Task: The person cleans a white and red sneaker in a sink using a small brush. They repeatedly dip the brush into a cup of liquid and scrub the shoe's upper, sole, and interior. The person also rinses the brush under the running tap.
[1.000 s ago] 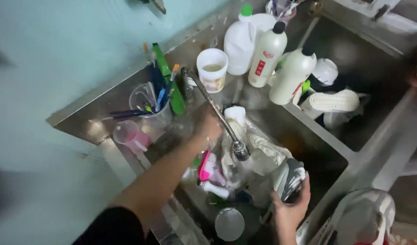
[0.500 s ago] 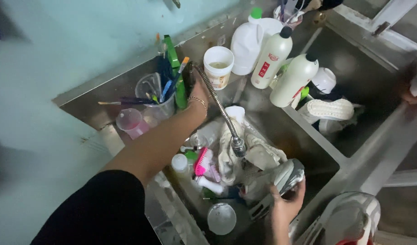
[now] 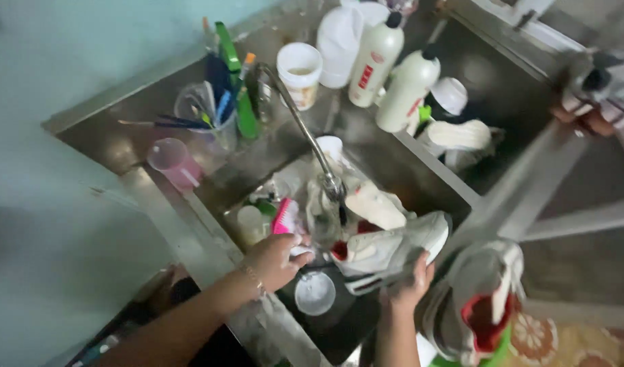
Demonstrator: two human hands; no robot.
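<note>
My right hand (image 3: 410, 285) grips a white sneaker with red lining (image 3: 386, 248) from below, holding it on its side under the curved tap (image 3: 305, 132) in the steel sink (image 3: 434, 177). My left hand (image 3: 278, 258) is curled at the sink's near left rim, fingers touching a pink brush (image 3: 284, 217); whether it grips the brush is unclear. More white shoes or cloth (image 3: 369, 204) lie in the basin behind the tap's spout.
White bottles (image 3: 393, 68) and a white cup (image 3: 299, 71) stand behind the sink. A clear cup of brushes (image 3: 206, 112) and a pink cup (image 3: 172, 162) sit at left. A second sneaker (image 3: 482, 306) rests at right. Another person's hand (image 3: 587, 119) shows at far right.
My left hand has pulled back from the tap base to the near rim by the pink brush. The sneaker in my right hand has been lifted and turned under the spout.
</note>
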